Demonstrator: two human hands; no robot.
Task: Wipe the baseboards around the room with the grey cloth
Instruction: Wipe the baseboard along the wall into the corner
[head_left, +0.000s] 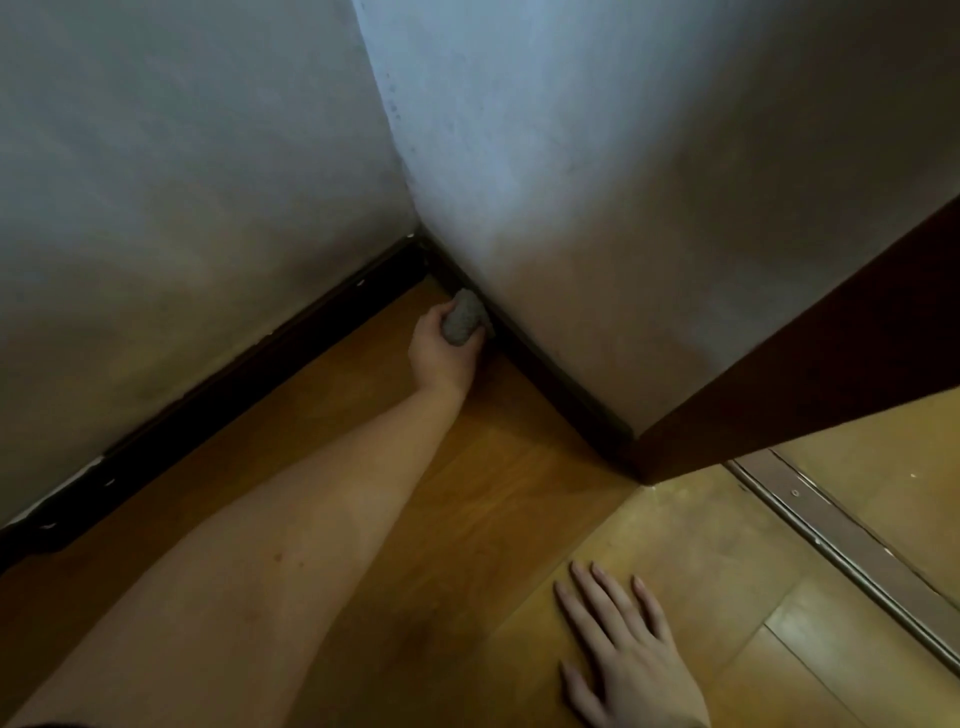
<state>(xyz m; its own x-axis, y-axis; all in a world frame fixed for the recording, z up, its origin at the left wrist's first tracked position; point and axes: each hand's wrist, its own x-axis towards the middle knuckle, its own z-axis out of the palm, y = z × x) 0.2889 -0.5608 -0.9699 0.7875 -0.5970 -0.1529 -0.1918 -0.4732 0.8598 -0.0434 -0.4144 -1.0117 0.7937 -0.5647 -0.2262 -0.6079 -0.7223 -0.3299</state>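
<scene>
Grey cloth (462, 318) bunched in left hand (444, 353), fingertips hidden; right hand (631, 660) flat, cropped.

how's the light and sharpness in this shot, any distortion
Head view: dim and warm, with a bluish patch on the right wall; soft throughout, so the grey cloth in the left hand shows little texture; the dark baseboard nearly loses detail; wide-angle bending tilts the walls; right hand lies flat on the floor.
</scene>
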